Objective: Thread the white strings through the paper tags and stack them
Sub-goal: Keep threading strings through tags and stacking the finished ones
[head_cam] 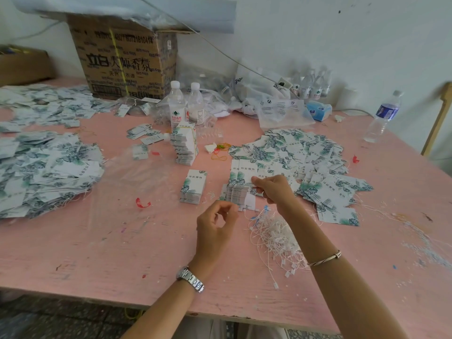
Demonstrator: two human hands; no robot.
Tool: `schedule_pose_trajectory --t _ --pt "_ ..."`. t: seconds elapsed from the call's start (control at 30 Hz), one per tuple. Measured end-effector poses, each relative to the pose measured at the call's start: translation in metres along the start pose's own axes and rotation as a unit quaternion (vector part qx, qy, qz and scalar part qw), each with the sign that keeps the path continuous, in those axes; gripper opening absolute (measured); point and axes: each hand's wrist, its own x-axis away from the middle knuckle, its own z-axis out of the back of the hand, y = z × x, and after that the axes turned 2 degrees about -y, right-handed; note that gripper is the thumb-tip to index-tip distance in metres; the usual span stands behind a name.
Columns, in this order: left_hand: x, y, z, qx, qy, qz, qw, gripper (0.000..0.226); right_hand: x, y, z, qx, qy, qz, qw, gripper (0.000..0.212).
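My right hand point(271, 188) pinches the edge of a white leaf-printed paper tag point(245, 177) atop a small stack of tags point(236, 194) near the table's middle. My left hand point(216, 223) hovers just below that stack with thumb and forefinger pinched together; whether a string sits between them is too fine to tell. A tangled bundle of white strings point(275, 237) lies under my right forearm. A neat block of tags point(194, 187) stands left of the stack. Loose tags point(296, 152) spread to the right.
A large heap of strung tags point(46, 170) covers the left of the pink table point(122, 253). A taller tag stack point(186, 145) stands behind, with two water bottles point(186, 104), a cardboard box point(122, 62), plastic bags and another bottle point(384, 116) at the back.
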Motion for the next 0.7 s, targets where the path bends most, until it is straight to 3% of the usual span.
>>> schedule_pose_trajectory --t 0.13,0.27,0.37,0.53,0.7 --pt "-0.012 -0.002 0.016 -0.051 0.048 -0.018 0.997 0.009 0.0 -0.002 0.003 0.021 -0.023 -0.015 0.999 0.037" --pt "-0.039 -0.006 0.039 -0.17 0.111 -0.003 0.979 0.004 0.001 -0.006 0.006 0.06 -0.039 0.001 0.997 0.036" --pt "-0.064 -0.014 0.059 -0.298 0.125 0.058 0.944 0.021 0.002 -0.007 0.008 0.092 -0.041 0.03 0.994 0.042" --pt "-0.094 -0.027 0.082 -0.348 0.061 0.196 0.915 0.051 0.0 -0.01 0.01 0.16 -0.044 0.056 0.984 0.047" --pt "-0.099 -0.034 0.088 -0.324 0.018 0.227 0.918 0.045 0.001 -0.012 0.012 0.126 -0.045 0.077 0.988 0.038"
